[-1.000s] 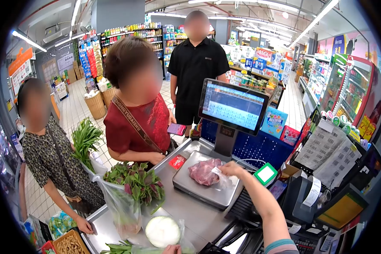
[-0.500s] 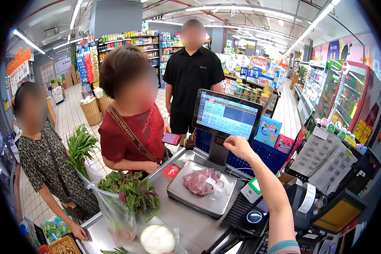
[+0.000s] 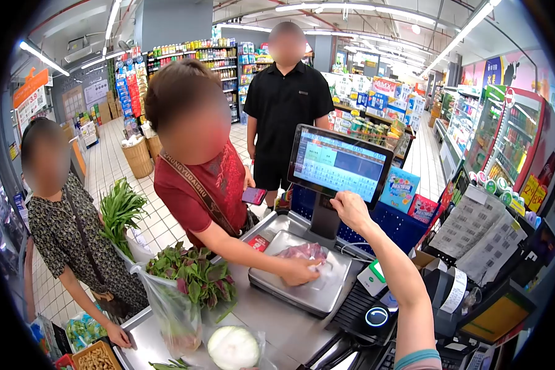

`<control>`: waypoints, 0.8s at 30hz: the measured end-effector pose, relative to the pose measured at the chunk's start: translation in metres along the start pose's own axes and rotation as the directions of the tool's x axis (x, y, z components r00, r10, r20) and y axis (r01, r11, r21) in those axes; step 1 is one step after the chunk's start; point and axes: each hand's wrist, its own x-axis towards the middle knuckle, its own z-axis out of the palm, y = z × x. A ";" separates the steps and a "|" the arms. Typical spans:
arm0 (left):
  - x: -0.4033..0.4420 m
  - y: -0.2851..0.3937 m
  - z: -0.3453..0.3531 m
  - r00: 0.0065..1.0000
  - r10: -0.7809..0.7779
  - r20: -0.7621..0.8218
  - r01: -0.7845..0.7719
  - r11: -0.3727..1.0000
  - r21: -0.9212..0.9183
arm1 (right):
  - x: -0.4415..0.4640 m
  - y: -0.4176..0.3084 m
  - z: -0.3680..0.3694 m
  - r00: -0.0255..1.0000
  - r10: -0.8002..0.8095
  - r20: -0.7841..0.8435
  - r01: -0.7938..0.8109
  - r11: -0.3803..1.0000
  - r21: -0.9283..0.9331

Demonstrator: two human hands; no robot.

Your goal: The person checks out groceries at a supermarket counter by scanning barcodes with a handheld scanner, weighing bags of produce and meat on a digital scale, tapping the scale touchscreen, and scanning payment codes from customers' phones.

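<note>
My right hand point(image 3: 353, 211) is at the lower left of the touchscreen monitor point(image 3: 339, 161), fingers curled with nothing in them; contact with the screen is hard to tell. Of my left hand, only a possible skin-coloured sliver shows at the bottom edge, by the cut white melon point(image 3: 233, 347) in clear plastic. A bag of raw red meat point(image 3: 303, 251) lies on the steel scale point(image 3: 283, 284) below the screen. The hand point(image 3: 301, 271) of the customer in red is on this bag. Leafy purple-green vegetables point(image 3: 191, 274) stick out of a plastic bag left of the scale.
A black payment device with a round lit face point(image 3: 376, 317) and a green-topped box point(image 3: 371, 277) stand right of the scale. A receipt printer point(image 3: 453, 290) is further right. A second customer's hand point(image 3: 118, 336) rests on the counter edge. Another person in black stands behind.
The customer in red has leaned in and reached onto the meat bag, shifting it slightly. My right hand has come lower and nearer the screen's lower edge. The view has shifted slightly.
</note>
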 end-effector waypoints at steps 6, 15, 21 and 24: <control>-0.003 0.002 -0.002 1.000 -0.020 0.010 0.020 1.000 0.006 | -0.035 0.003 0.028 0.965 0.106 0.240 -0.131 0.987 0.091; -0.001 0.007 -0.005 1.000 0.008 0.001 -0.008 0.999 0.053 | -0.090 -0.020 0.048 0.881 -0.029 0.472 -0.143 0.935 0.324; 0.000 0.004 -0.007 0.998 -0.008 0.066 0.002 0.997 0.078 | -0.129 -0.045 0.066 0.663 -0.244 0.708 -0.118 0.900 0.420; 0.006 0.022 -0.015 0.999 -0.038 -0.004 0.038 0.997 0.063 | -0.167 -0.051 0.080 0.505 -0.315 0.804 -0.139 0.890 0.435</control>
